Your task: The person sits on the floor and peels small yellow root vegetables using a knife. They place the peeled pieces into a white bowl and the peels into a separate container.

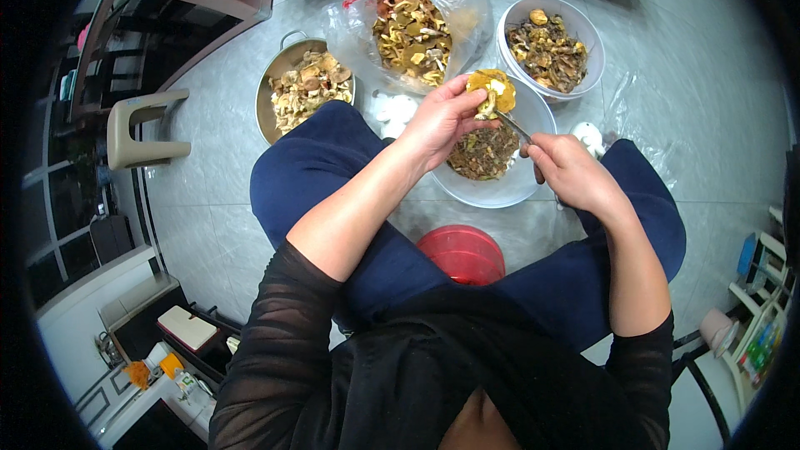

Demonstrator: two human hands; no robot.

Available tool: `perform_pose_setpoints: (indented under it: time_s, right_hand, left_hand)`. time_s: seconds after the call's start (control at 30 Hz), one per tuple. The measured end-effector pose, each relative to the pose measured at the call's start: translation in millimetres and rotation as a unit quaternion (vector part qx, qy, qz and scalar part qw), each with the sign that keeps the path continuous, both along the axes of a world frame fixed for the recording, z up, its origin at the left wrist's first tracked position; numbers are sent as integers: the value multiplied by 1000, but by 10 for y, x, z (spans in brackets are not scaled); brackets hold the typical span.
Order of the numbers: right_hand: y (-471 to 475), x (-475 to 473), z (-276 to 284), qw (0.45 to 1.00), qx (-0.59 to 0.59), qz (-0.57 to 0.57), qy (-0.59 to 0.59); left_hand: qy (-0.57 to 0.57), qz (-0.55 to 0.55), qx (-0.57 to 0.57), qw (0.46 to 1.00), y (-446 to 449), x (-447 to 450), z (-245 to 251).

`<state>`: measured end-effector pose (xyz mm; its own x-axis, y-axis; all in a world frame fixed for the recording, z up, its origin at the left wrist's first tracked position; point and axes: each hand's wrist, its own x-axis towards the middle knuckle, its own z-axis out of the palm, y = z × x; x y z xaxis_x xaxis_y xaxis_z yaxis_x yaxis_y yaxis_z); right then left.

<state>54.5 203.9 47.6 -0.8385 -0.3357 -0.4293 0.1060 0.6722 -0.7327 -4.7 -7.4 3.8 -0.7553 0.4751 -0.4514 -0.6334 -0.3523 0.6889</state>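
Observation:
Between the fingers of my left hand [442, 117] is a yellow-brown mushroom [489, 90] with pale patches and a short stem. My right hand [569, 165] grips a small knife [514, 125], whose blade meets the mushroom near its stem. Both hands are above a translucent plastic basin [484, 195] on the floor. Dark brown scraps and trimmings [481, 153] lie in its bottom. Beyond my left hand, a clear plastic bag [459, 19] stands open, filled with yellow and brown mushrooms [412, 37].
A metal pan [265, 84] of mushroom pieces is at the left. At the right, a white plastic tub [597, 50] holds mushrooms mixed with debris. A red plastic stool or bucket [462, 253] sits between my legs. A beige stool [140, 131] stands farther left on the tiled floor [215, 169].

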Motion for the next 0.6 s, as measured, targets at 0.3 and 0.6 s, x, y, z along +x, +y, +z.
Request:
perform_pose_setpoints:
  time_s: [0.3, 0.6]
  right_hand:
    - [175, -12, 110, 998, 13, 66, 9]
    - [185, -72, -11, 975, -98, -183, 81]
  left_hand:
    - [-31, -4, 34, 999, -32, -31, -6]
    - [6, -27, 32, 999, -5, -6, 11]
